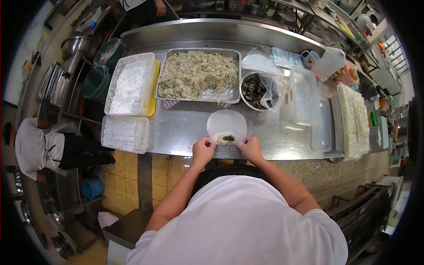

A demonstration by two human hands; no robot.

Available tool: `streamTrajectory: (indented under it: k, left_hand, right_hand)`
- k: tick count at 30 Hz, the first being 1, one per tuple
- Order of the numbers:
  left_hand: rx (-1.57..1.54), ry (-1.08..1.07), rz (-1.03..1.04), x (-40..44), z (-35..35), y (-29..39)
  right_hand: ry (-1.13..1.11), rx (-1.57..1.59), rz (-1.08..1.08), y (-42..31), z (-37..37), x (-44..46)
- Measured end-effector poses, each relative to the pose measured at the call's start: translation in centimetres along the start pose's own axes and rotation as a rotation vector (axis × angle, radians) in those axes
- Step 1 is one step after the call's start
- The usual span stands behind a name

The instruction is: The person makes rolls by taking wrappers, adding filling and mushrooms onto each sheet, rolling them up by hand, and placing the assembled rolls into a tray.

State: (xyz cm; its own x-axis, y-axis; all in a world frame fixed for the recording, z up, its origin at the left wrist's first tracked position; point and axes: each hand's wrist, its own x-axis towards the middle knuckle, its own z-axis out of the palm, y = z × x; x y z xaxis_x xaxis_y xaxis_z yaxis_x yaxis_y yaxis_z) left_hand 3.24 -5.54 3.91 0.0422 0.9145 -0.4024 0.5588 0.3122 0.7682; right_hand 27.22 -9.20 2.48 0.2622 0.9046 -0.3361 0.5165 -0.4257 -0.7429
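A thin, white, rounded wrapper [226, 123] lies on the steel table at its near edge. Near its lower edge sits a small heap of pale filling [227, 139] with a dark piece on top. My left hand [202, 150] pinches the wrapper's near edge at the left of the filling. On the opposite side, my right hand [252, 149] has its fingers closed on the same edge. Beyond them stands a metal tray [239, 70] of pale, green-flecked filling. A bowl [242, 91] of dark pieces, partly covered by clear plastic, is to its right.
At left are a plastic tub of white powder [129, 81] and a smaller container of white rolls [126, 134]. Clear containers [304, 95] and a basket of wrapped stacks [353, 119] line the right. Another person [39, 148] stands at far left; someone's hand [160, 7] shows behind the table.
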Motion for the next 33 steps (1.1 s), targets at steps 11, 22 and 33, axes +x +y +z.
streamTrajectory:
  k: [11,22,33]
  left_hand:
    - [0.295,0.068,0.882,1.4,4.1,1.0]
    - [-0.002,-0.079,0.682,1.1,2.8,0.2]
    - [0.366,-0.159,0.879,1.5,0.6,0.7]
  right_hand:
    - [0.113,-0.060,-0.278,-2.1,0.8,-1.8]
    - [-0.124,-0.406,-0.725,-2.7,0.3,0.5]
    - [-0.151,-0.376,-0.799,-2.6,-0.3,0.4]
